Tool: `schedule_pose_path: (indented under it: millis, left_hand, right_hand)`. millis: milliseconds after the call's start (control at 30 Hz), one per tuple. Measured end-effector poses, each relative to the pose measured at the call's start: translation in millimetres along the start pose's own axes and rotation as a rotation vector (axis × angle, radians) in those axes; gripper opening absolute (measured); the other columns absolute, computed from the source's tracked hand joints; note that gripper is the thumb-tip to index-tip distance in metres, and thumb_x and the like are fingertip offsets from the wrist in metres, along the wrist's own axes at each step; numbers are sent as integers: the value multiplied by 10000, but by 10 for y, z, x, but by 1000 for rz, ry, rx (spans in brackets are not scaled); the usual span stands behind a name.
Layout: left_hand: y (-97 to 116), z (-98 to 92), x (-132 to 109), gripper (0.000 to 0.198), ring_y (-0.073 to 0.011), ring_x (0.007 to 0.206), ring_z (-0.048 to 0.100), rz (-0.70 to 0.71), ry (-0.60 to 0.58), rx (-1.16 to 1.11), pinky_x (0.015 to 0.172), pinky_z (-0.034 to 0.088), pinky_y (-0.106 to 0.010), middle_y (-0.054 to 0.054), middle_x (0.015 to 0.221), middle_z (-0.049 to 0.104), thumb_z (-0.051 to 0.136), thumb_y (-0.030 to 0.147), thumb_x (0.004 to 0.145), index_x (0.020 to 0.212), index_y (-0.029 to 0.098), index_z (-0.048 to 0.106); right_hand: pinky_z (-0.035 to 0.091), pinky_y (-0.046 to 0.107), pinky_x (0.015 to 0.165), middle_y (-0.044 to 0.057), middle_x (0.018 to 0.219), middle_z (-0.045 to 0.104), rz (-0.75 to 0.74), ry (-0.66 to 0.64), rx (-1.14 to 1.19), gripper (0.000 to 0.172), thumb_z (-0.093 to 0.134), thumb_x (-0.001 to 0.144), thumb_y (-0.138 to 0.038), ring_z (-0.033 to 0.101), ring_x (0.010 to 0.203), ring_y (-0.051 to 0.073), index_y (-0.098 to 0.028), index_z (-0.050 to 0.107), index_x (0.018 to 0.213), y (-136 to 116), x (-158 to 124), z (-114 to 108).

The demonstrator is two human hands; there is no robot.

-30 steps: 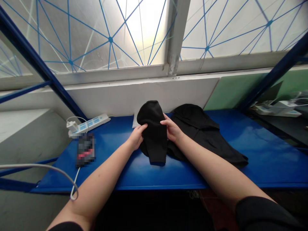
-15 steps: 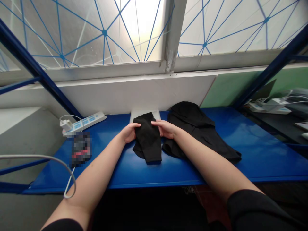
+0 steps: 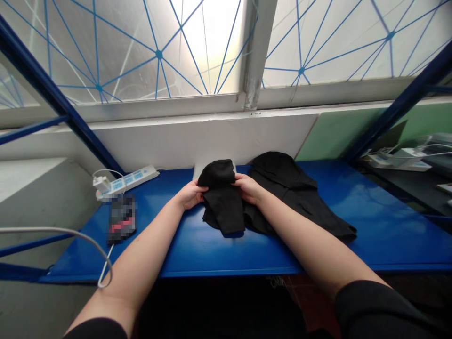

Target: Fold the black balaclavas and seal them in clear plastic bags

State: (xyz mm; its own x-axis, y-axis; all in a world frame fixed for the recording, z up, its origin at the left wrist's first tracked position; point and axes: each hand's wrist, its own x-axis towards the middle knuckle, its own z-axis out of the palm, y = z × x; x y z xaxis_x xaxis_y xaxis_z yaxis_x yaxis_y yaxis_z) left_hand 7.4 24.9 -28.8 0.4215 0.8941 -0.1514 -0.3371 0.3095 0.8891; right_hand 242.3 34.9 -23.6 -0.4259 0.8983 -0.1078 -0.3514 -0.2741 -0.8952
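I find a soft black cloth piece (image 3: 221, 205) on the blue desk (image 3: 384, 247), doubled over and lying just left of a second black garment (image 3: 300, 200), with its lower edge appearing to overlap it. I judge the cloth light and limp, apt to slump wherever unsupported, with a matte surface unlikely to be slippery. I would take hold along both side edges, where the hands now are. The left hand (image 3: 190, 195) is curled around the cloth's left edge, and the right hand (image 3: 249, 187) grips the right edge near the top; neither is spread open. I cannot confirm how much of the cloth's weight they carry. Black on black hides its layers, seams and true shape. A white pad (image 3: 213, 166) behind it is mostly covered. A pixelated object (image 3: 122, 219) near the power strip (image 3: 125, 181) cannot be identified.
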Motion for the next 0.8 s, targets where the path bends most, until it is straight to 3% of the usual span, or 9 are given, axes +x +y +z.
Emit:
schedule_pose_path:
  millis: [167, 233, 367, 533, 700, 800]
  left_hand:
    - [-22, -24, 33, 208, -183, 619, 674, -7, 69, 16, 584, 543, -275, -46, 714, 691, 726, 37, 651, 804, 149, 639]
    - [-16, -37, 53, 194, -187, 622, 676, -11, 81, 1, 577, 535, -271, -41, 702, 687, 680, 19, 644, 766, 158, 620]
    - [36, -71, 72, 288, -188, 727, 711, -27, 111, -139, 680, 562, -287, -51, 815, 730, 635, 96, 735, 1008, 175, 687]
    - [56, -66, 37, 317, -206, 837, 721, -51, -55, -219, 760, 564, -297, -106, 937, 752, 642, 394, 867, 1046, 138, 697]
    - [-1, 42, 4, 488, -243, 1042, 706, 59, -88, -60, 933, 524, -323, -151, 1170, 723, 797, 149, 746, 1210, 126, 650]
    - [-22, 77, 9, 526, -261, 1088, 694, 83, -61, -54, 1002, 502, -374, -157, 1207, 709, 795, 114, 734, 1234, 130, 630]
  right_hand:
    - [519, 273, 601, 25, 678, 708, -38, 1, -26, 164, 627, 598, -41, 645, 609, 171, -178, 659, 682, 23, 13, -47]
    - [494, 254, 557, 14, 633, 679, -50, -9, -23, 147, 596, 578, -46, 629, 585, 164, -183, 617, 626, 29, 18, -52]
    - [484, 256, 558, 11, 635, 668, -70, 22, -33, 154, 550, 565, -56, 630, 593, 168, -187, 607, 622, 30, 27, -26]
    - [469, 255, 569, 5, 661, 676, -166, 133, -45, 197, 523, 561, -78, 624, 615, 167, -191, 643, 669, 20, 44, -7]
    - [462, 253, 580, 2, 690, 683, -230, 159, -81, 199, 541, 590, -107, 617, 638, 164, -197, 665, 716, 50, 66, -29]
    - [466, 247, 581, 4, 717, 690, -230, 144, -102, 199, 570, 619, -119, 622, 650, 161, -198, 681, 763, 66, 76, -41]
